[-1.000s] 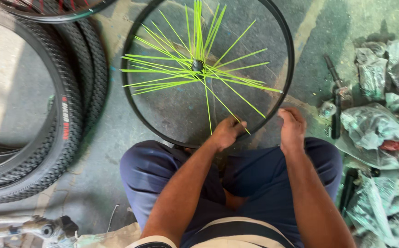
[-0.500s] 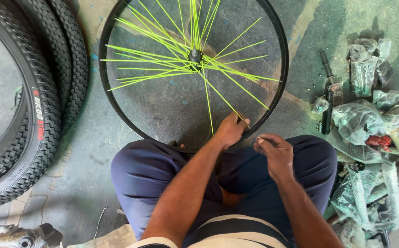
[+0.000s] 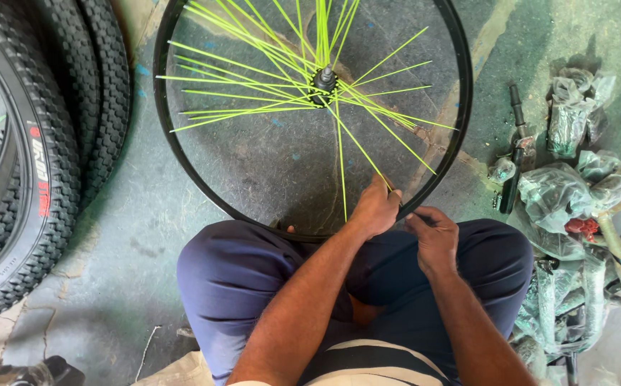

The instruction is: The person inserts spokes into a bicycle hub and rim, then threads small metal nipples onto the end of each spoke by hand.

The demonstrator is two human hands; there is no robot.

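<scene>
Neon-yellow spokes [image 3: 282, 78] are fanning out from a dark hub [image 3: 323, 78] inside a black bicycle rim [image 3: 159, 121], which is lying flat on the grey-green concrete floor [image 3: 132, 236], its near edge resting against the seated person's knees. Most spokes are bunching to the left and upper side; several are hanging loose, their outer ends not reaching the rim.

Left hand [image 3: 375, 211] is sitting at the near right arc of the rim, fingers curled closed around the outer end of one yellow spoke running down from the hub. Right hand [image 3: 435, 236] is just beside it, touching the rim from the outside, fingers pinching together at the rim edge; whether they are holding a small part cannot be told. The two hands are nearly touching.

Blue trousers [image 3: 239, 286] are filling the lower frame, legs folded.

Left of the rim, black knobbly tyres [image 3: 46, 164] are lying stacked, one showing red lettering. Right of the rim, a dark long-handled tool [image 3: 516, 154] is lying on the floor, near a heap of clear plastic bags [image 3: 575, 193] wrapping bicycle parts, one red piece [image 3: 582, 227] showing through.
</scene>
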